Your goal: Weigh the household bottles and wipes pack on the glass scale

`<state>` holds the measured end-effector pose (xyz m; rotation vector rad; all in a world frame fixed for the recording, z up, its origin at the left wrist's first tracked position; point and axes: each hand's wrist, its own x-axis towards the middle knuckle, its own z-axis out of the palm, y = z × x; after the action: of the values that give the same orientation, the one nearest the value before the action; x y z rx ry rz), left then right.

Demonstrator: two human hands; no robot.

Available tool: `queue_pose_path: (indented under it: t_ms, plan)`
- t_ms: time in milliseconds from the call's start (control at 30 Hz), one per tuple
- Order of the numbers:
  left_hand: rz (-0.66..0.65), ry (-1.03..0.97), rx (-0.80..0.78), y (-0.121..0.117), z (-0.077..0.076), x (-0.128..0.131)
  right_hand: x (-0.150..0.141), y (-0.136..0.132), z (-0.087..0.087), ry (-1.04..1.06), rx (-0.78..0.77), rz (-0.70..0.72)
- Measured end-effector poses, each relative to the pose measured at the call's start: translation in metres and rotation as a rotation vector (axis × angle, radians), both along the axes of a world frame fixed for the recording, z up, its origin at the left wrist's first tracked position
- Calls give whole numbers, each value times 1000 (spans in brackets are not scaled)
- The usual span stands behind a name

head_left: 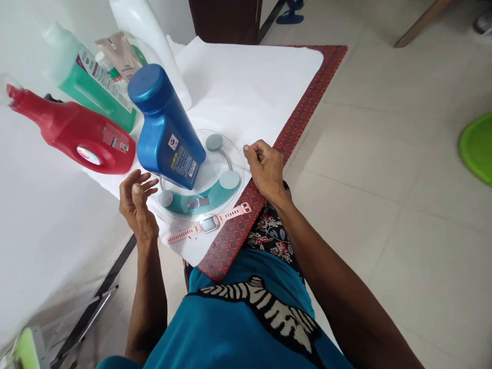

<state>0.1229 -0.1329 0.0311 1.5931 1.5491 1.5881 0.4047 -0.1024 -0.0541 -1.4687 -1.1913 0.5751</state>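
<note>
A blue bottle (165,128) with a blue cap stands on a round glass scale (221,171) on the white-covered table. My left hand (135,202) hovers open just left of the scale, fingers spread toward the bottle, touching nothing. At the scale's right rim my right hand (265,166) is loosely curled, thumb and fingertips pinched together; nothing can be made out in them. A pink wristwatch (209,224) lies flat in front of the scale near the table edge.
A red jug (77,133), a green bottle (88,77), a beige pouch (121,54) and a white bottle (149,36) crowd the table's back left. A red patterned cloth (303,107) edges the table. A green basin (478,148) lies on the tiled floor at right.
</note>
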Motion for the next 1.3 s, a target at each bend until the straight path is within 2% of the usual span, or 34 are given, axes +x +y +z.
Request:
queue_pose_path:
  t_ms: [133, 300, 400, 500, 600, 667, 767, 833, 933, 1067, 1167, 1300]
  plan:
    - [-46, 233, -7, 8, 7, 18, 1, 1, 3, 59, 5, 14]
    - [199, 251, -79, 26, 13, 46, 1, 3, 8, 110, -2, 48]
    - [249, 196, -90, 34, 19, 52, 2, 5, 9, 143, -4, 64]
    - [222, 94, -47, 41, 29, 58, 2, 7, 8, 165, -4, 80]
    - [183, 36, 87, 55, 40, 73, 2, 8, 7, 181, 13, 102]
    - [127, 49, 167, 73, 49, 90, 2, 8, 6, 192, 20, 113]
    - [-32, 67, 208, 115, 55, 128, 3, 8, 5, 207, 18, 122]
    - [-170, 26, 190, 149, 52, 160, 3, 8, 5, 211, 25, 119]
    - [-287, 15, 169, 196, 38, 213, 4, 9, 5, 204, 41, 108]
    - [-308, 55, 112, 233, 14, 269, 3, 10, 5, 189, 40, 92]
    - [-247, 178, 32, 244, 1, 289, 2, 10, 6, 177, 55, 67]
    - [-164, 322, -24, 251, -13, 293, 1, 10, 6, 184, 32, 72]
